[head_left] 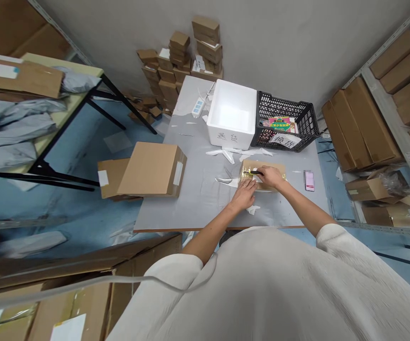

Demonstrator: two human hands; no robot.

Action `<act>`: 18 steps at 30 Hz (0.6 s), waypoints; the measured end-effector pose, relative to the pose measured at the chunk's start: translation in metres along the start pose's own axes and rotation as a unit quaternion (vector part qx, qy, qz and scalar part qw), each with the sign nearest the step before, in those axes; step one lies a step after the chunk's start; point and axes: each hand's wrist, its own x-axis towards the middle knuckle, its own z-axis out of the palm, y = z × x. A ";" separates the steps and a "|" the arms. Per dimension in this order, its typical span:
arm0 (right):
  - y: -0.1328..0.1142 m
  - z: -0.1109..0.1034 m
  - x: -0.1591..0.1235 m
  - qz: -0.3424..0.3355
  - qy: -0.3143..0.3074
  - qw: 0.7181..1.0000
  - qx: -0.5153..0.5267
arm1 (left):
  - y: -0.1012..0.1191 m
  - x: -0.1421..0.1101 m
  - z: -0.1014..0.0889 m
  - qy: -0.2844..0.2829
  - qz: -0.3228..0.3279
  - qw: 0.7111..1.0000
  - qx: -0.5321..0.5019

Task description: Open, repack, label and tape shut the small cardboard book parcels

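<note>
A small cardboard box with shiny yellowish tape along its top lies on the grey table. My right hand is closed around a slim black box cutter, its tip over the tape at the box's left end. Pressed on the near left part of the box, my left hand has its fingers stretched out and grips nothing. Torn white paper scraps lie beside the box. Exactly how deep the blade sits cannot be made out.
Behind the box stand a white foam bin and a black plastic crate holding colourful packets. A phone lies at right, a power strip at back left. One larger carton overlaps the table's left edge. Shelves flank the right.
</note>
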 end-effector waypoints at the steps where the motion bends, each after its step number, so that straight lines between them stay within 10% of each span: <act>1: 0.001 0.001 0.001 -0.001 -0.001 1.000 -0.001 | 0.000 0.000 0.000 0.001 0.000 1.000 -0.001; 18: -0.009 -0.006 0.004 -0.024 -0.033 0.997 -0.071 | -0.001 0.003 0.000 -0.004 0.002 1.000 0.008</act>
